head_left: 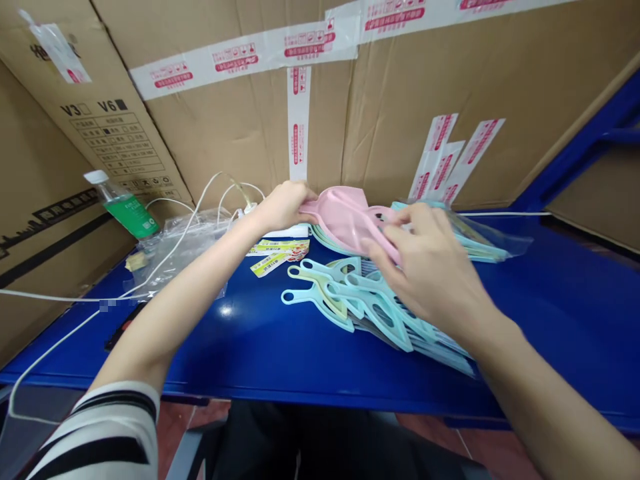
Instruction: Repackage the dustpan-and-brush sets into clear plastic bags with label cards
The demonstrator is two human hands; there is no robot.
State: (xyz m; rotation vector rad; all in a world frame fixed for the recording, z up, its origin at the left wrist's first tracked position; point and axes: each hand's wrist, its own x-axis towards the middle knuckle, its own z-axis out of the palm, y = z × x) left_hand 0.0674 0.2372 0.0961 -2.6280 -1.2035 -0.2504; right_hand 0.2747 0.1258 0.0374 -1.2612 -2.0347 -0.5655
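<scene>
A pink mini dustpan (340, 217) is tilted above the back of the table, with my left hand (287, 205) closed on its narrow handle. My right hand (425, 257) grips a pink hand brush (383, 233) with a cut-out, lying against the pan's right side; its bristles are hidden. Underneath the pink pan show the rims of light blue dustpans (325, 241). Nearer me is a pile of light blue hand brushes (373, 303) with looped handles and dark bristles, one yellowish brush (320, 285) among them.
Light blue pieces in a clear bag (487, 243) lie behind my right hand. To the left are crumpled clear plastic (185, 250), white cables (187, 230), a green-labelled bottle (125, 207) and yellow-green packets (277, 257). Cardboard (225, 127) walls the back of the blue table (260, 347).
</scene>
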